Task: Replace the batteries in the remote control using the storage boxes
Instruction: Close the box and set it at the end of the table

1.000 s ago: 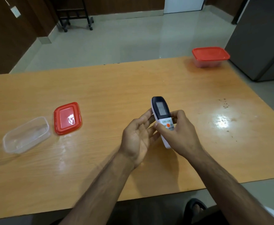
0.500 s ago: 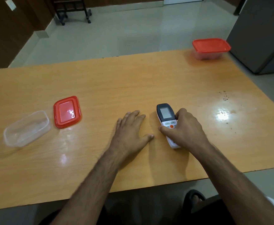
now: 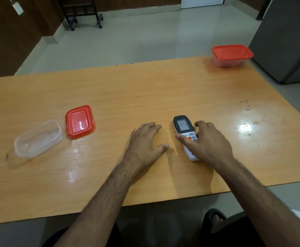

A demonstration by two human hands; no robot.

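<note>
Remote control lies face up on the table, screen end pointing away, near the front edge and a bit right of centre. Right hand is draped over its lower half, thumb at the button side, fingers curled round the far side; a loose grasp, though how firm I can't tell from this angle. Left hand rests flat and released on the table just beside the remote, holding nothing.

Well to the left: an open clear box with its red lid lying beside it, close but whether they touch is unclear. The box looks empty. Far right corner: a closed box with red lid, contents not readable.

Step in hand, as I judge it: the remote is down on the table, battery cover not visible since it faces down. Next move probably calls for reaching to the far closed box, or flipping the remote to get at the back cover.
</note>
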